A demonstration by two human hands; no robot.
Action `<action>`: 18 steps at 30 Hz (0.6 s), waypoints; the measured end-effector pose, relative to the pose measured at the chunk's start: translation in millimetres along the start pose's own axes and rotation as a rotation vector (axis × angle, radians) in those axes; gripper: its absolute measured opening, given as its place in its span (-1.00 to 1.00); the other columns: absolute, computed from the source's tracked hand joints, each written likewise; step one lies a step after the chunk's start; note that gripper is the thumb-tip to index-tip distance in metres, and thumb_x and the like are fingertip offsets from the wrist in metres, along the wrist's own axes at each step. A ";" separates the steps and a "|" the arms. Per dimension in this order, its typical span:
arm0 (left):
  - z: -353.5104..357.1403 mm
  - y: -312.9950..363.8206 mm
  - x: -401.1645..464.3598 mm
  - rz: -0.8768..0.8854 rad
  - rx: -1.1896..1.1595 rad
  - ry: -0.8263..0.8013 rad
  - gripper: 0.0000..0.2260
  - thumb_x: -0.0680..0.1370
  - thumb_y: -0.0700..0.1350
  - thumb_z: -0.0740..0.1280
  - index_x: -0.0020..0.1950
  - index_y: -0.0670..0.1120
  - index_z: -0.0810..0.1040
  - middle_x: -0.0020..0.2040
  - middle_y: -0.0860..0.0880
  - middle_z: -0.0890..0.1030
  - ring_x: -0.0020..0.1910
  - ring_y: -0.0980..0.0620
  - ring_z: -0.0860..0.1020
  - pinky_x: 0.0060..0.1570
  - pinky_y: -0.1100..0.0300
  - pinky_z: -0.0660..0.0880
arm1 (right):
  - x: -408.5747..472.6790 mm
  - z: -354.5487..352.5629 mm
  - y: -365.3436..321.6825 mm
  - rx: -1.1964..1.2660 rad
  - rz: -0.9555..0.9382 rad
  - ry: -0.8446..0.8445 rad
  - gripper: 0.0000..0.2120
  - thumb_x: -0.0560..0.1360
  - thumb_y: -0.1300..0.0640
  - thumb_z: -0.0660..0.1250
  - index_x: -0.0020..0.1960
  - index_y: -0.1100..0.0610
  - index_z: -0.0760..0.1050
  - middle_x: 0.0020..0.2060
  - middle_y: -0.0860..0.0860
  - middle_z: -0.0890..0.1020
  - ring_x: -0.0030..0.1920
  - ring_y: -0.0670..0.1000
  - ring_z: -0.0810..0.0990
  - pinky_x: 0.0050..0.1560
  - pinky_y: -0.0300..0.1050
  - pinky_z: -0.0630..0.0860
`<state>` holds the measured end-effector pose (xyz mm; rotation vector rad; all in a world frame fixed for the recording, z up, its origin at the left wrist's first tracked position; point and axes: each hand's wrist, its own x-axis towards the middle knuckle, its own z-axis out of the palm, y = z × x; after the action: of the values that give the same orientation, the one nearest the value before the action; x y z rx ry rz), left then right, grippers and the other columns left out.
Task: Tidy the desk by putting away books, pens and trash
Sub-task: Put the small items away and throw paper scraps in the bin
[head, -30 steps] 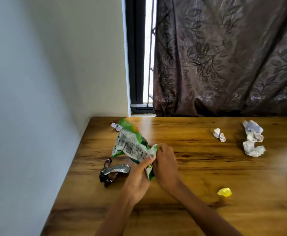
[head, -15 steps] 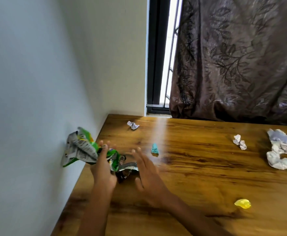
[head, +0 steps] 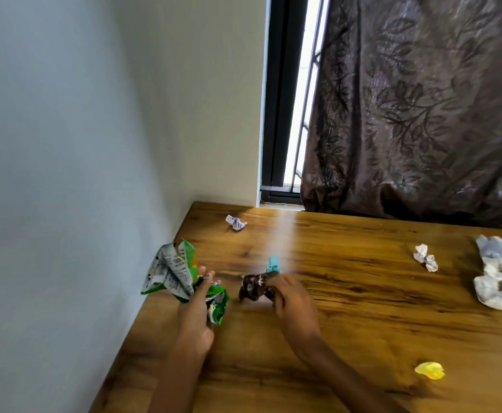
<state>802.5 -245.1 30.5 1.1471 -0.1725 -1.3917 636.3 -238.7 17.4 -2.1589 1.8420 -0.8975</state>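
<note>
Gripping a crumpled green snack bag (head: 181,275) at the desk's (head: 348,317) left edge, left hand (head: 197,311) fingers curled round it; right hand (head: 291,302) just beside, fingers closed on a dark brown wrapper (head: 254,287); teal scrap (head: 273,264) behind it, yellow scrap (head: 430,370) near the front right

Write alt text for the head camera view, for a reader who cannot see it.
A person's left hand grips a crumpled green snack bag at the wooden desk's left edge while the right hand grasps a dark brown wrapper. Crumpled white paper scraps, a teal scrap and a yellow scrap lie scattered.
</note>
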 end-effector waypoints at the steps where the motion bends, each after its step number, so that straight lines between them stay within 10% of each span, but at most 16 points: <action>1: 3.2 -4.8 -0.3 -0.023 0.011 -0.022 -0.61 0.42 -0.17 0.45 0.24 0.00 0.56 0.15 -0.07 0.63 0.09 -0.04 0.59 0.16 -0.03 0.49 | 3.2 -5.1 -0.4 0.034 0.023 0.048 -0.71 0.50 0.28 0.28 0.18 0.07 0.54 0.14 -0.02 0.52 0.01 -0.13 0.49 -0.09 -0.38 0.41; 14: 23.9 -39.8 -12.2 -0.197 -0.021 -0.391 -0.29 0.22 0.25 0.47 0.27 -0.09 0.50 0.13 -0.17 0.64 0.12 -0.11 0.62 0.08 -0.04 0.51 | 1.3 -9.1 -23.4 -0.125 -0.117 -0.097 -0.62 0.32 0.14 0.49 0.13 0.09 0.55 0.01 0.00 0.65 -0.04 -0.01 0.64 -0.11 -0.14 0.62; 18: 23.7 -37.9 -13.8 -0.201 0.067 -0.341 -0.43 0.23 0.00 0.55 0.18 -0.16 0.57 0.02 -0.17 0.69 -0.05 -0.08 0.68 -0.24 0.12 0.60 | -4.0 -0.2 -26.9 -0.388 -0.230 -0.221 -0.57 0.40 0.08 0.40 0.25 0.14 0.49 0.22 0.07 0.58 0.37 0.11 0.40 0.34 0.09 0.32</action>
<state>757.1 -237.6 22.5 0.9945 -0.3565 -1.7686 658.7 -228.8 29.3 -2.6159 1.8015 -0.3293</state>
